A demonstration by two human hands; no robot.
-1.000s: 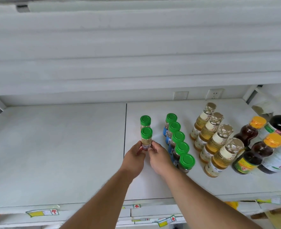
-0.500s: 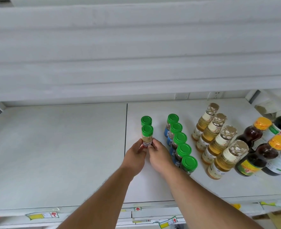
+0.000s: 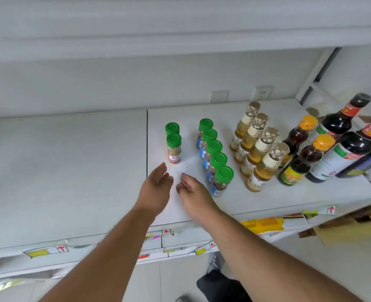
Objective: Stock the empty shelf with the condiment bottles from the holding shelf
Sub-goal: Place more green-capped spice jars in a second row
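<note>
No wording here is sharp enough for you to read.
You can make out only red arrows on the shelf-edge tags [image 3: 58, 249]; the bottle labels [image 3: 174, 158] stay blurred.

1. Left shelf panel [image 3: 60, 171] bare, wide open reach.
2. Two red-label spice jars [image 3: 174, 149] stand just right of the panel seam [image 3: 147, 147].
3. Clear lane between them and the blue-label jar row [image 3: 215, 155].
4. Oil bottles [image 3: 258, 149] and soy sauce bottles [image 3: 324, 147] crowd the right end.
</note>
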